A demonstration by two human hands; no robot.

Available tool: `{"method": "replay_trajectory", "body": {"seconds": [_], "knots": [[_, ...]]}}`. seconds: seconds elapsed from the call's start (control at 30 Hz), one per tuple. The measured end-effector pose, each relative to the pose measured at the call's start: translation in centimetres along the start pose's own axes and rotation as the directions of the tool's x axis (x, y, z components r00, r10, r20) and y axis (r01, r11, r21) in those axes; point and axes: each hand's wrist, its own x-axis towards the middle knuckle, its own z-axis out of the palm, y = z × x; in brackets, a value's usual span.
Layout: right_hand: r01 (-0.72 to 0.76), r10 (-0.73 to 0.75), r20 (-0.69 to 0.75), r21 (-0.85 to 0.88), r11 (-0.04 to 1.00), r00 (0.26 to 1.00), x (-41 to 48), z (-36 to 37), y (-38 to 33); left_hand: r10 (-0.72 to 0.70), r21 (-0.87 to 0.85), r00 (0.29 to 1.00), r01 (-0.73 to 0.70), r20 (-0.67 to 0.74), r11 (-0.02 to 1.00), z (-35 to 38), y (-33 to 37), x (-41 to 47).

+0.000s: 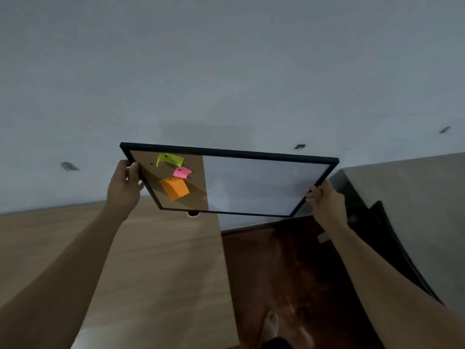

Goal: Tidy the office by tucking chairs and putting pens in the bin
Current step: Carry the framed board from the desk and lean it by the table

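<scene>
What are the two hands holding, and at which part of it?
A black-framed board, half cork, half whiteboard, held off the wall. Left hand takes its grip on the left frame edge, the right hand on the right edge.

one head-worn view, wide-angle, edges bent. looks forward and steeply down along both outstretched forearms toward a pale wall (226, 59). near: forearms fill the lower corners. mid-frame: a black-framed board (264, 182) at arm's reach. below: wooden desk top (151, 260) at left, dark red floor (276, 260) and a bare foot (270, 323) at bottom centre. no second view shares the scene.
</scene>
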Motion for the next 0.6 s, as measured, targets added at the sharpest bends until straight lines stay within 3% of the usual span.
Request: {"method": "replay_trajectory", "body": {"seconds": [0.2, 0.47, 0.6], "knots": [[-0.008, 0.012, -0.060, 0.074, 0.997, 0.998, 2.5, -7.8, 3.9, 0.056, -0.136, 0.997, -0.048, 0.054, 0.990, 7.6, 5.4, -3.1], [0.061, -0.051, -0.080, 0.126, 0.990, 0.995, 9.0, -17.0, 10.4, 0.090, -0.211, 0.996, -0.083, 0.021, 0.974, 19.3, 10.2, -7.4], [0.032, -0.007, -0.137, 0.181, 0.983, 0.991, 11.4, -20.4, 13.8, 0.088, -0.220, 0.996, -0.080, 0.025, 0.972, 24.7, 12.1, -9.0]]}}
